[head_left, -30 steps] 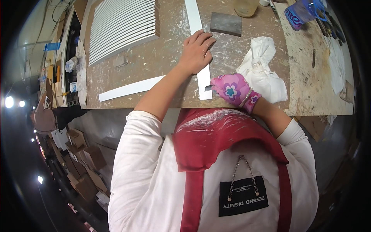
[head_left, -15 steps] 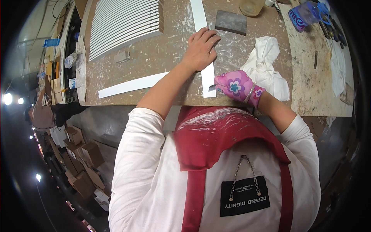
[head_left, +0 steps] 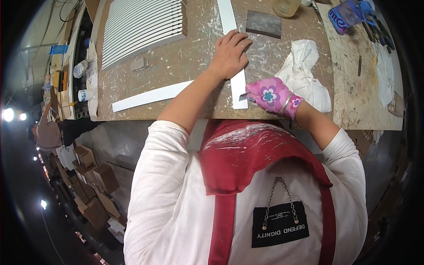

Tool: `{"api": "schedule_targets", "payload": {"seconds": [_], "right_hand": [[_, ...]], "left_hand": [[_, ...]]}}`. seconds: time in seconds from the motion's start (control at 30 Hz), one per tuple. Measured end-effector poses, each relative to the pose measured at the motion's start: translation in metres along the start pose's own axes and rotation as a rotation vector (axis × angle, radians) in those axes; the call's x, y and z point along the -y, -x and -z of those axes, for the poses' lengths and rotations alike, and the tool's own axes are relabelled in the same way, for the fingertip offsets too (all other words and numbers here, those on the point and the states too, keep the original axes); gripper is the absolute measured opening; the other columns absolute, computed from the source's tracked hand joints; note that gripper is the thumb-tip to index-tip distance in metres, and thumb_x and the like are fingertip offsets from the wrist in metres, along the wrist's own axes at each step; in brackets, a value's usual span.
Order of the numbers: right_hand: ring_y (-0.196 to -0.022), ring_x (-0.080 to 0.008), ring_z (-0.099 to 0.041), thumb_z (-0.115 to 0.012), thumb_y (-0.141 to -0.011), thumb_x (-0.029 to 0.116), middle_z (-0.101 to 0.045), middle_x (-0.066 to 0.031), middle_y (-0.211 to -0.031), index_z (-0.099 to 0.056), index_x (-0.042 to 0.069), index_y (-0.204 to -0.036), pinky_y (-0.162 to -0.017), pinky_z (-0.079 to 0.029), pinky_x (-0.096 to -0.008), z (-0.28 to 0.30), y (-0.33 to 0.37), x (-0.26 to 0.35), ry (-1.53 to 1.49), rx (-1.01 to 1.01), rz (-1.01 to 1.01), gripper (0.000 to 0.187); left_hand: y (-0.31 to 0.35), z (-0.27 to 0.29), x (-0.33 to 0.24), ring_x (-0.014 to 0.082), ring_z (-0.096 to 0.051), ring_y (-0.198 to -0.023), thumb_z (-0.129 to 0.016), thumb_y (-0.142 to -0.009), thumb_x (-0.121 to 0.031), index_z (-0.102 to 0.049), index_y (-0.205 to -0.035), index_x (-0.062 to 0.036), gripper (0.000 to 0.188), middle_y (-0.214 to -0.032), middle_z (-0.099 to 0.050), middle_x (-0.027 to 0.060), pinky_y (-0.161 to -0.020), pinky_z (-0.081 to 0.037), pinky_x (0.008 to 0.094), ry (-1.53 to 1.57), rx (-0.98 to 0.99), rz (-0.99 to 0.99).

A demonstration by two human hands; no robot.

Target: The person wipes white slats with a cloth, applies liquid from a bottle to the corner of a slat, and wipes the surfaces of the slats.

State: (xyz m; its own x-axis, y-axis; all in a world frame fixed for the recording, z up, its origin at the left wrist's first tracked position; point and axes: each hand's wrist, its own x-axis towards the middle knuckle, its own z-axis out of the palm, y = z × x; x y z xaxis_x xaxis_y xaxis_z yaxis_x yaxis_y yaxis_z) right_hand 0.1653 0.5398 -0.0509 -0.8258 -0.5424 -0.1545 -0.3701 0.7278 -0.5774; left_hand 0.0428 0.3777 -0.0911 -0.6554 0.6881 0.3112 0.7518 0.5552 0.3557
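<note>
The white strip lay lengthwise on the brown board, its near end just short of the front edge, a narrow band of scuffed surface between. The left hand was spread loosely across the strip; apart from it, the right hand, in a pink flowered glove, was closed on a small dark blade over the strip's right edge; contact could not be told. Room opened leftward, toward the slatted white panel; rightward, a white cloth crowded the glove. Counted on the board: two white strips, the second partly hidden by the left forearm, one panel, one crumpled cloth, two grey blocks, one jar.
</note>
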Motion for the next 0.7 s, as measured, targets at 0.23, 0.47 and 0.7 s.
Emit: {"api": "schedule_targets", "payload": {"seconds": [0.23,0.47,0.7], "right_hand": [[-0.067,-0.0347,-0.063,-0.052,-0.091,0.027,-0.063,-0.0129,-0.072,-0.059,0.012,-0.086,-0.057,-0.048,-0.0448,-0.002,0.004,-0.004,0.037,-0.060,-0.003,0.018],[-0.067,-0.0346,-0.063,-0.052,-0.091,0.028,-0.063,-0.0127,-0.071,-0.059,0.012,-0.088,-0.056,-0.048,-0.0451,-0.006,0.007,-0.002,0.053,-0.057,-0.031,0.017],[-0.068,-0.0337,-0.063,-0.052,-0.091,0.026,-0.064,-0.0119,-0.074,-0.060,0.013,-0.091,-0.057,-0.049,-0.0432,-0.002,0.014,0.010,0.053,-0.041,-0.128,0.015]], "left_hand": [[0.001,-0.001,0.001,0.0301,-0.038,-0.132,-0.050,-0.079,-0.019,-0.056,-0.121,-0.0130,0.043,-0.130,-0.052,0.0061,-0.107,-0.029,0.0469,-0.004,-0.014,-0.011],[0.001,-0.002,0.001,0.0300,-0.038,-0.132,-0.051,-0.079,-0.020,-0.056,-0.121,-0.0127,0.043,-0.130,-0.052,0.0063,-0.106,-0.029,0.0472,-0.010,-0.012,-0.014],[0.001,-0.002,0.002,0.0299,-0.038,-0.132,-0.051,-0.079,-0.020,-0.056,-0.121,-0.0125,0.043,-0.131,-0.052,0.0061,-0.106,-0.029,0.0473,-0.001,-0.023,-0.020]]}}
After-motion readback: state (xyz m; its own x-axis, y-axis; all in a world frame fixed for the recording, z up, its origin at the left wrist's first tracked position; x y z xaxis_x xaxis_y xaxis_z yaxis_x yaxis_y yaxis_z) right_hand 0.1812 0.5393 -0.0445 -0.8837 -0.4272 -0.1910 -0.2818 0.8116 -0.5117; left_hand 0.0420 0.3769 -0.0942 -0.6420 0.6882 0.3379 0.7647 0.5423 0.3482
